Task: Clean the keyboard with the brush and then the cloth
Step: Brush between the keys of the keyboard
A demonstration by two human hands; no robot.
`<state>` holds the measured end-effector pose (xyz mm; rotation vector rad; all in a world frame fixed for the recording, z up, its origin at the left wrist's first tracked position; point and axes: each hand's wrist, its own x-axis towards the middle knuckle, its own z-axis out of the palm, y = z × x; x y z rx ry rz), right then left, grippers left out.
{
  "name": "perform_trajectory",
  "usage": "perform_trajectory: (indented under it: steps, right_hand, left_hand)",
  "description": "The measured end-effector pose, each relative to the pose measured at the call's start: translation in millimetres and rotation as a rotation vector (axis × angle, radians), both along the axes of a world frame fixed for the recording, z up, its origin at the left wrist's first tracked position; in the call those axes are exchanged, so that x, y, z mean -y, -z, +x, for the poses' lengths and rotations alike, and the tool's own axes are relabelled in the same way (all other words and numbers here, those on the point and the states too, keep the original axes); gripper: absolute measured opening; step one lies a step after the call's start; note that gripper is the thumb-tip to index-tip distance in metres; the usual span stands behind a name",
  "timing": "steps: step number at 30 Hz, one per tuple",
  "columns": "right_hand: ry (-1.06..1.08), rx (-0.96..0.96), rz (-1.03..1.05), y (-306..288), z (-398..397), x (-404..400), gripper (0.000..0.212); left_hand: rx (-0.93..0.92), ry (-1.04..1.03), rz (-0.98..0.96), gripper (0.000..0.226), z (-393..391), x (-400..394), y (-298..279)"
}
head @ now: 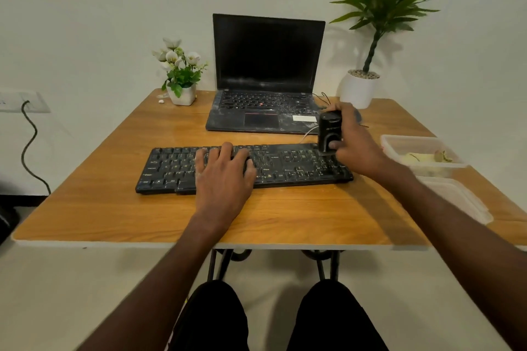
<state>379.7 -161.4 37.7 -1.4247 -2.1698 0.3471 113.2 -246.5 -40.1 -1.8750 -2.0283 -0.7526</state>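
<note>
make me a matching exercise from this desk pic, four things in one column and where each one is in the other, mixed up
Things:
1. brush
2. left hand
3. laptop
4. clear container

Places:
A. behind the keyboard, lid open, screen dark
B. at the table's right edge
C. flat on the keys, middle of the keyboard
D. upright in the right hand, at the keyboard's far right corner

Pairs: 1-D, 2-C, 3-A, 4-B
</note>
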Motion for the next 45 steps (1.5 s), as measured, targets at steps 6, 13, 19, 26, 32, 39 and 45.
perform_trajectory:
  steps: [6,13,19,26,32,39,45]
  right_hand:
    - [0.113,0.119,0.086,-3.3,19.5,-0.3,0.085]
    - [0.164,-0.083,0.069,-13.6,38.8,2.4,0.081]
    - [0.120,-0.073,0.033,-4.2,11.0,-4.5,0.080]
    - [0.032,0.076,-0.068,-0.2,15.5,1.5,0.082]
    - [0.099,0.011,-0.051,-7.9,27.5,1.2,0.080]
    - [0.141,-0.029,-0.077,7.5,15.0,7.3,0.084]
    - [0.204,0.028,0.009,0.8,17.9,3.9,0.080]
  left_hand:
    - [0.008,0.004,-0.010,0.031,-0.1,1.9,-0.5]
    - [0.033,0.005,0.000,0.033,3.9,0.2,-2.6]
    - [0.066,0.205,-0.036,0.047,70.4,-7.2,-14.2]
    - [-0.042,0.198,-0.126,0.081,81.3,-16.3,-1.6]
    - [-0.025,0.230,-0.103,0.084,81.0,-17.7,0.0]
    - [-0.011,0.182,-0.109,0.089,83.4,-16.8,-2.1]
    - [-0.017,0.184,-0.097,0.089,82.8,-19.0,-2.2]
